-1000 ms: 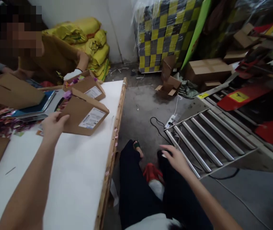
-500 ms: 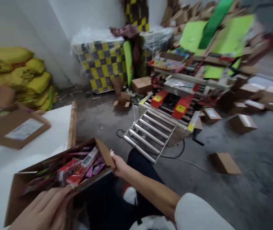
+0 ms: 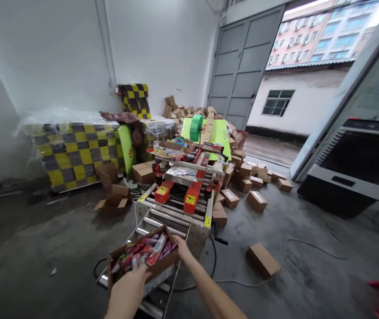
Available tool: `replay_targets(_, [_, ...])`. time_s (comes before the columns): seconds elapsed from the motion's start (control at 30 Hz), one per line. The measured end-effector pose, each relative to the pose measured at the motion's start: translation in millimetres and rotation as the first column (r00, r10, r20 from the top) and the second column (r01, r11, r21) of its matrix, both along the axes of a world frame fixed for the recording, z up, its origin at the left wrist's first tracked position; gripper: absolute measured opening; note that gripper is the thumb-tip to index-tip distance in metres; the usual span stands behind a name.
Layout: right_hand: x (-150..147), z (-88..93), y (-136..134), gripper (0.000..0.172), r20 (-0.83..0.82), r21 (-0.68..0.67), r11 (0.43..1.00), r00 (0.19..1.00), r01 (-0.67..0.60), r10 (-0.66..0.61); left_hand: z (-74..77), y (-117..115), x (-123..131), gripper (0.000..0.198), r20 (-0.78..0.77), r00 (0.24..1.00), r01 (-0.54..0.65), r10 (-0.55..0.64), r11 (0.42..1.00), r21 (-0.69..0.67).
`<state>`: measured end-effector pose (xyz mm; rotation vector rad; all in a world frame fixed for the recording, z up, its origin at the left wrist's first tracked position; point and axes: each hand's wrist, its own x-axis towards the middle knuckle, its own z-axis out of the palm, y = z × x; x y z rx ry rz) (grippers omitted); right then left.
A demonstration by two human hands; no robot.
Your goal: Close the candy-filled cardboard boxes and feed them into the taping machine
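An uncovered cardboard box [image 3: 163, 266] full of small colourful packets [image 3: 146, 252], mostly red and purple, is between my two hands. My left hand [image 3: 130, 285] grips its near long side, the fingertips over the rim by the packets. Around the far right corner of the box closes my right hand [image 3: 182, 249]. Beneath the box lies a roller conveyor [image 3: 171, 218] with metal rollers; whether the box touches it I cannot tell. The conveyor leads to a carton sealing machine [image 3: 176, 195] with orange guides and a green tape roll [image 3: 195, 127].
Wrapped black-and-yellow checkered stacks [image 3: 79, 153] stand along the left wall. An opened carton [image 3: 114, 195] sits left of the machine. Many closed cartons [image 3: 257, 200] lie right of and behind it. A cable [image 3: 242, 283] crosses the floor; a black appliance [image 3: 352, 164] stands at right.
The view has swung right, away from the white table and the yellow sacks. Both hands have carried the box of packets from beside the table to over the roller conveyor.
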<state>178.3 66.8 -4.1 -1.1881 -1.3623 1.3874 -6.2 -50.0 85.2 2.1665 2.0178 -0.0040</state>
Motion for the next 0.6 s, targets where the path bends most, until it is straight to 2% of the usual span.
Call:
replay_targets(0.07, [14.2, 16.5, -3.1, 0.056, -0.007, 0.051, 0.997, 0.998, 0.066, -0.066, 6.8, 6.0, 11.0, 0.041, -0.016, 1.000, -0.019, 0.018, 0.995, -0.096])
replay_targets(0.17, [22.4, 43.5, -17.0, 0.041, 0.091, 0.246, 0.969, 0.995, 0.020, -0.043, 4.5, 7.4, 9.8, 0.042, 0.027, 1.000, -0.006, 0.011, 0.989, -0.150])
replay_targets(0.2, [22.6, 51.5, -21.3, 0.033, 0.153, 0.302, 0.953, 0.988, -0.012, -0.036, -0.7, 5.6, 5.1, 0.041, 0.062, 0.998, 0.017, -0.011, 0.996, -0.092])
replay_targets(0.27, [21.3, 63.4, -26.5, 0.027, 0.266, 0.340, 0.939, 0.963, -0.045, -0.050, -15.5, -1.0, -9.6, 0.039, 0.134, 0.989, 0.041, -0.063, 0.985, 0.166])
replay_targets(0.3, [20.5, 66.9, -27.0, 0.032, 0.299, 0.334, 0.942, 0.952, -0.043, -0.062, -23.6, -5.5, -18.9, 0.039, 0.160, 0.986, -0.002, -0.054, 0.943, 0.333])
replay_targets(0.33, [19.8, 69.1, -26.4, 0.039, 0.320, 0.329, 0.943, 0.944, -0.039, -0.073, -31.5, -10.2, -29.1, 0.042, 0.186, 0.983, -0.085, -0.007, 0.873, 0.481])
replay_targets(0.37, [19.2, 70.2, -24.9, 0.046, 0.338, 0.328, 0.944, 0.938, -0.037, -0.081, -38.6, -14.9, -39.4, 0.048, 0.224, 0.972, -0.189, 0.068, 0.795, 0.577])
replay_targets(0.4, [18.7, 70.8, -22.8, 0.053, 0.360, 0.324, 0.945, 0.930, -0.043, -0.081, -44.8, -19.0, -49.3, 0.056, 0.284, 0.948, -0.294, 0.143, 0.735, 0.611])
replay_targets(0.43, [18.2, 71.4, -20.7, 0.059, 0.386, 0.320, 0.946, 0.919, -0.052, -0.080, -50.0, -22.4, -58.2, 0.063, 0.364, 0.911, -0.386, 0.191, 0.705, 0.595])
replay_targets(0.47, [17.7, 72.3, -18.9, 0.062, 0.416, 0.315, 0.947, 0.906, -0.061, -0.080, -54.4, -25.0, -65.7, 0.069, 0.457, 0.866, -0.449, 0.200, 0.712, 0.540])
replay_targets(0.53, [17.1, 75.5, -16.9, 0.063, 0.485, 0.308, 0.946, 0.872, -0.104, -0.062, -61.4, -27.5, -74.9, 0.072, 0.638, 0.753, -0.496, 0.162, 0.776, 0.389])
replay_targets(0.6, [17.8, 79.2, -17.3, 0.062, 0.557, 0.297, 0.921, 0.829, -0.252, 0.047, -66.5, -27.2, -76.4, 0.074, 0.742, 0.657, -0.486, 0.131, 0.826, 0.285])
